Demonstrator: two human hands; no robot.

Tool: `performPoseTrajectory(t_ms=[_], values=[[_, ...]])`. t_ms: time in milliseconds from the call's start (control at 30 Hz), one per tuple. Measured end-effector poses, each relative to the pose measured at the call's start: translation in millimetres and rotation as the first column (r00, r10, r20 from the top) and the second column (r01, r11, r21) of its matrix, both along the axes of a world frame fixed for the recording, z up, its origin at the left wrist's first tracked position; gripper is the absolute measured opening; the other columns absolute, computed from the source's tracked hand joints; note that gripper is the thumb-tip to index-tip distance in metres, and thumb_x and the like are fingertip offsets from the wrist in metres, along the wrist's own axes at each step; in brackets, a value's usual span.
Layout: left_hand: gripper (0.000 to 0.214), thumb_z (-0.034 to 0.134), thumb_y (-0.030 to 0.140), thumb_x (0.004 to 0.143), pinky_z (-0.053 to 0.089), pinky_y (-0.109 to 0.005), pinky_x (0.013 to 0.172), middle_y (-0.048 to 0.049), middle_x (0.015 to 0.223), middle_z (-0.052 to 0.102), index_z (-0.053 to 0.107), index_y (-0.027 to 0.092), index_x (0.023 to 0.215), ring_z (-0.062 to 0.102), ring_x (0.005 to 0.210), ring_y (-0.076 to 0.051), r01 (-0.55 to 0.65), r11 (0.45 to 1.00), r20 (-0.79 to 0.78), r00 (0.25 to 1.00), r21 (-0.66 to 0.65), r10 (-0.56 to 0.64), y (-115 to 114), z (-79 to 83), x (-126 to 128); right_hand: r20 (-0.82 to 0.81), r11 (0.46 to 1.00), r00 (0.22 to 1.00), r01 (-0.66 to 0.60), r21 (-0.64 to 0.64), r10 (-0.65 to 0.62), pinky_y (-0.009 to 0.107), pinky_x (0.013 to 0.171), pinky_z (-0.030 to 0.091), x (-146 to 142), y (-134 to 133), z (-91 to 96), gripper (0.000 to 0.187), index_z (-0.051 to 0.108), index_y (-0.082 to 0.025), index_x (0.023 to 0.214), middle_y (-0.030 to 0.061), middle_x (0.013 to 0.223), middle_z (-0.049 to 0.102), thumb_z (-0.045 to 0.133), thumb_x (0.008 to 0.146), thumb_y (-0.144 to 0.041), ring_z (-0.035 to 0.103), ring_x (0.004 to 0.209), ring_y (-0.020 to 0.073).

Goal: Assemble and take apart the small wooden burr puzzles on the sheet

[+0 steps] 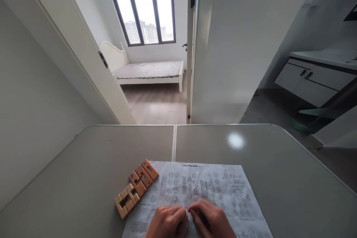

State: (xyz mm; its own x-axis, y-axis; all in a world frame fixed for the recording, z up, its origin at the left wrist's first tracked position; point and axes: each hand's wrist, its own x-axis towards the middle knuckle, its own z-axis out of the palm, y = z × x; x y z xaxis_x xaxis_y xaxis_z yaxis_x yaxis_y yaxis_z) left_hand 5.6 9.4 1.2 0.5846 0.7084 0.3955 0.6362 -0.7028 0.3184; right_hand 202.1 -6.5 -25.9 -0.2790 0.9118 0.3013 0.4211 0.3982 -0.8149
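Note:
Both my hands rest at the bottom middle of the view on a printed instruction sheet (212, 187) full of small diagrams. My left hand (167, 223) and my right hand (213, 220) sit close together, fingertips meeting, fingers curled in a pinch over something I cannot make out. Just left of the sheet, partly overlapping its corner, lies a row of notched wooden puzzle pieces (135, 188) side by side, untouched by either hand.
The sheet lies on a grey folding table (83, 178) with a centre seam. Beyond it an open doorway shows a bedroom with a bed (149, 70) and a window. A white wall stands ahead and cabinets (312, 80) at the right.

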Motion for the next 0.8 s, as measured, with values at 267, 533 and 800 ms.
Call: performPoseTrajectory(t_ms=[267,533,800], values=[[0.032,0.040,0.002,0.091,0.029,-0.026,0.050,0.0052,0.053,0.056,0.040,0.021,0.065,0.050,0.043,-0.008,-0.004,1.000,-0.012,1.000,-0.008,0.004,-0.6,0.3,0.0,0.004,1.000,1.000,-0.007,-0.019,0.007,0.023,0.070,0.051,-0.2,-0.8,-2.0,0.018,0.067,-0.025,0.096,0.0016,0.084,0.072,0.052,0.105,-0.024,0.072,0.075,0.0172],[0.032,0.041,0.003,0.091,0.029,-0.026,0.050,0.0048,0.054,0.058,0.041,0.021,0.066,0.051,0.044,-0.008,-0.018,1.000,-0.026,0.999,-0.007,0.018,-1.8,4.2,1.3,-0.004,1.000,1.000,-0.009,-0.017,0.009,0.023,0.071,0.051,0.0,-0.8,-1.9,0.017,0.068,-0.025,0.097,0.0020,0.085,0.073,0.052,0.104,-0.023,0.073,0.076,0.0178],[0.033,0.041,0.003,0.093,0.028,-0.027,0.049,0.0049,0.055,0.057,0.041,0.021,0.065,0.048,0.045,-0.008,-0.029,0.999,-0.034,0.999,-0.033,0.028,-1.8,2.4,-0.1,-0.014,1.000,1.000,-0.002,-0.017,0.002,0.024,0.070,0.051,-1.7,-1.5,-2.6,0.018,0.067,-0.025,0.096,0.0015,0.084,0.073,0.051,0.105,-0.024,0.072,0.075,0.0176]])
